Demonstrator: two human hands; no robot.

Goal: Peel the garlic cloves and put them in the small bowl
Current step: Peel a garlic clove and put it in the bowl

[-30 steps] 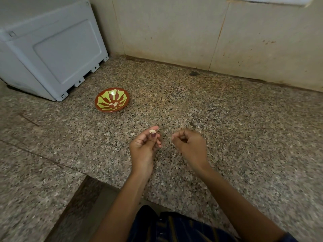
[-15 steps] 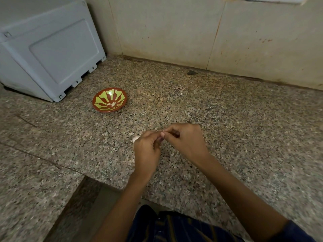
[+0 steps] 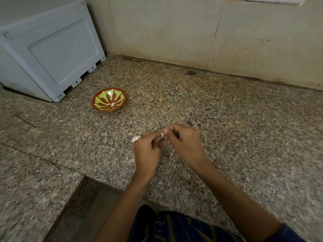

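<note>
Garlic, one small pale clove (image 3: 162, 135), sits pinched between the fingertips of both my hands, raised a little above the speckled brown granite counter (image 3: 227, 119); what shows of it stands roughly upright with its narrow tip up, though most of it is hidden by my fingers, so I cannot tell its full long axis. My left hand (image 3: 147, 152) has its fingers curled round the clove from below, knuckles toward me, forearm running back to my body. My right hand (image 3: 183, 142) meets it from the right, thumb and forefinger nipping the top of the clove, the other fingers tucked in. A whitish garlic piece (image 3: 136, 138) lies on the counter just beyond my left knuckles. The small round red-and-green painted bowl (image 3: 97, 105) stands well apart, far-left, with pale peeled cloves (image 3: 111, 104) inside, near a grey plastic box (image 3: 49, 49).
</note>
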